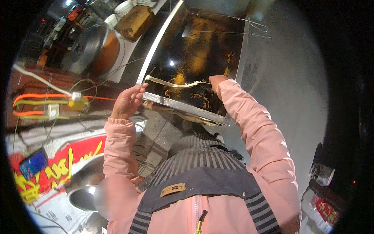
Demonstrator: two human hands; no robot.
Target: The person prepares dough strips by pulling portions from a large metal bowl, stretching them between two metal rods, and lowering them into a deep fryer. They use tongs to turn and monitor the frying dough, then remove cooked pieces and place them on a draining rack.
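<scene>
A long pale dough strip (175,84) lies across the dark oil (198,67) in a rectangular metal fryer. My left hand (128,99) is at the fryer's near left corner, its fingertips pinched on a thin stick, close to the strip's left end. Past the strip's right end is my right hand (217,82), closed above the oil. A thin stick seems to run from its fingers towards the dough, though most of it is hidden. Yellowish foam and crumbs float around the strip. In front of me runs the fryer's near metal rim (187,108).
Two long metal wires (257,34) with looped ends cross the fryer's far right edge. A grey metal surface (280,76) extends to the right. On the left are a large round pot (87,49), a wooden box (136,22), stacked white bowls (124,8), corded plugs (77,102) and a metal bowl (81,199).
</scene>
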